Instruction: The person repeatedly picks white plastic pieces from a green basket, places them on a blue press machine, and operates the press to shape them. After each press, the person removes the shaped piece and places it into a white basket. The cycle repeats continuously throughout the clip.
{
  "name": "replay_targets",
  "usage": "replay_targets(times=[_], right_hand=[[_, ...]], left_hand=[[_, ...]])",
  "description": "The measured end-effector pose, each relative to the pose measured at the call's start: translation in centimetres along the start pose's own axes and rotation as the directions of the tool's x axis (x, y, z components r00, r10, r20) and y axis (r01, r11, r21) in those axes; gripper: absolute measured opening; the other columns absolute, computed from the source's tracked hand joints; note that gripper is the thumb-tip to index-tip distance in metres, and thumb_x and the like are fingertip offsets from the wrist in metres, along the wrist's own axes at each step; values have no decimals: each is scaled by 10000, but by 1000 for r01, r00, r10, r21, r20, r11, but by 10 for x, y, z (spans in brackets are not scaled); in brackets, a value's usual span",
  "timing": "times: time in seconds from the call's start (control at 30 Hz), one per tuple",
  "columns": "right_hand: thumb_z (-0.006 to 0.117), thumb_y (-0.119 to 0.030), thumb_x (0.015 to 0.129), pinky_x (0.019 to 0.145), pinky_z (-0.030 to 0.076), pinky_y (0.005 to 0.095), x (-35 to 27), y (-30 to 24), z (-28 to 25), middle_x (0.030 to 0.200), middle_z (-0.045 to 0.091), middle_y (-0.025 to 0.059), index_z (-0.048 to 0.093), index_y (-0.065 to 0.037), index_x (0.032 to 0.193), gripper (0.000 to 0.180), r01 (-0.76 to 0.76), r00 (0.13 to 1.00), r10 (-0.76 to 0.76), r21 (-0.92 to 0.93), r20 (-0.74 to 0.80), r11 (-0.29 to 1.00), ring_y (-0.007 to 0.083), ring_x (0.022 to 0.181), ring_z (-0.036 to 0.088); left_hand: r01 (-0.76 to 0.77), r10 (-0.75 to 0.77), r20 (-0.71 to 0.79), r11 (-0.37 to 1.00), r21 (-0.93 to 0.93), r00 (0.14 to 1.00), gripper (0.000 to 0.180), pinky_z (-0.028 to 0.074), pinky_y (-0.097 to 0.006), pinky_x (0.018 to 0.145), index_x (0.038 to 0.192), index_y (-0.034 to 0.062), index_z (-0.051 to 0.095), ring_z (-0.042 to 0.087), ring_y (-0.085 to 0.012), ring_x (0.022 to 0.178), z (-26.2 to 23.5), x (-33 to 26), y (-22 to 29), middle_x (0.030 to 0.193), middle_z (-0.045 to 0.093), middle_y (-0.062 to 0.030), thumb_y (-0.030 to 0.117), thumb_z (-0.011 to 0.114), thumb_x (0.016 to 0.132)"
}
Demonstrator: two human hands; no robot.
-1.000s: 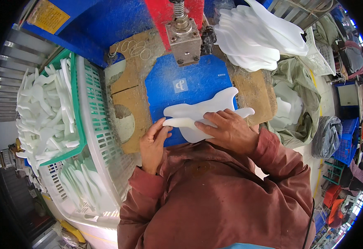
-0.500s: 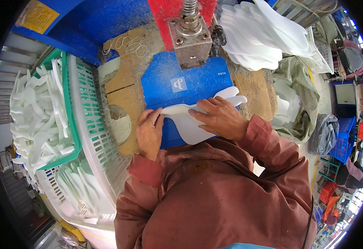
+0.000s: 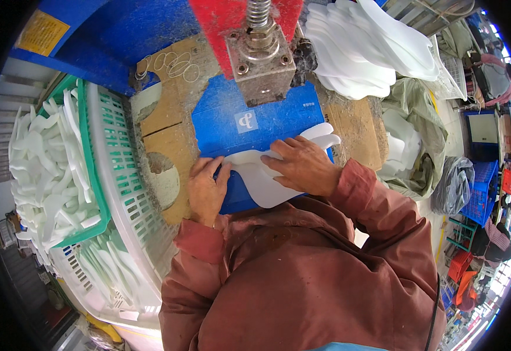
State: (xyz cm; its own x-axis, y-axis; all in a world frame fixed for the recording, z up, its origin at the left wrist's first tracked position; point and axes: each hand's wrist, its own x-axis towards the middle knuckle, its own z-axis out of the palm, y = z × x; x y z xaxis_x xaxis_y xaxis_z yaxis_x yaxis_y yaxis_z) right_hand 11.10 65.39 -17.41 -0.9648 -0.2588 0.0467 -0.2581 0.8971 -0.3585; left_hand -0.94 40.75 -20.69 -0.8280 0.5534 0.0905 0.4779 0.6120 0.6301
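A white, curved, flat piece (image 3: 262, 188) that looks like foam or soft plastic lies over the blue board (image 3: 217, 120) in front of me. My left hand (image 3: 206, 190) pinches its narrow left end between thumb and fingers. Over its upper right part, the fingers of my right hand (image 3: 305, 167) are curled and pressed down. Beyond that hand, two rounded white ends (image 3: 324, 134) stick out to the right, overlapping; whether they belong to one piece or two I cannot tell. Just past the board's middle hangs a metal block with a spring (image 3: 261, 70).
Dusty brown cardboard (image 3: 171, 128) lies under the blue board, with white rings (image 3: 176, 65) on it. At left stand a green basket (image 3: 92, 219) of white strips and a white basket (image 3: 128, 193). White shapes are stacked (image 3: 355, 52) at far right, above an open sack (image 3: 431, 126).
The whole view has shifted slightly. Both hands keep nearly the same hold on the white piece, which is still on the blue board.
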Motion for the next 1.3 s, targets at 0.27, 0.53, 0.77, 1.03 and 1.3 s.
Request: replay_targets(times=[0.27, 0.53, 0.77, 1.03, 1.3], right_hand=[[740, -209, 837, 881, 508, 424, 7, 1, 3, 1091, 592, 103, 766, -82, 1151, 339, -20, 1000, 20, -15, 0, 1000, 284, 1010, 646], [746, -215, 828, 878, 508, 402, 11, 3, 7, 1090, 581, 86, 773, -102, 1154, 346, -15, 1000, 16, -94, 11, 995, 266, 1002, 631], [768, -241, 828, 902, 501, 395, 9, 6, 12, 1116, 579, 68, 768, -120, 1162, 355, 17, 999, -13, -142, 31, 990, 261, 1036, 619], [810, -305, 843, 922, 507, 410, -6, 9, -9, 1188, 613, 91, 755, -153, 1205, 397, 16, 1000, -15, -123, 12, 992, 279, 1068, 638], [756, -183, 929, 934, 585, 442, -59, 43, -36, 1183, 744, 163, 753, -77, 1241, 329, -350, 914, 405, 513, 5, 783, 370, 1070, 718]], left_hand=[[62, -62, 7, 997, 42, 998, 154, 566, -443, 795, 993, 49, 821, 709, -349, 889, 2, 9, 3, 933, 734, -121, 183, 778, 931], [-5, 9, -33, 992, 127, 999, 112, 570, -452, 805, 980, 75, 796, 707, -354, 915, 4, 11, 7, 999, 727, -93, 160, 788, 908], [-92, 94, -3, 984, 151, 996, 245, 578, -461, 788, 1192, 104, 712, 712, -372, 936, -17, 13, 35, 1056, 723, -116, 130, 732, 949], [-84, 88, 231, 996, -27, 969, 237, 576, -478, 784, 1174, 74, 757, 711, -390, 937, 25, 26, 55, 1024, 717, -148, 90, 709, 943], [-85, 96, 219, 995, -60, 971, 264, 569, -460, 824, 1179, 77, 782, 695, -357, 956, 33, 15, 52, 1010, 696, -124, 144, 757, 925]])
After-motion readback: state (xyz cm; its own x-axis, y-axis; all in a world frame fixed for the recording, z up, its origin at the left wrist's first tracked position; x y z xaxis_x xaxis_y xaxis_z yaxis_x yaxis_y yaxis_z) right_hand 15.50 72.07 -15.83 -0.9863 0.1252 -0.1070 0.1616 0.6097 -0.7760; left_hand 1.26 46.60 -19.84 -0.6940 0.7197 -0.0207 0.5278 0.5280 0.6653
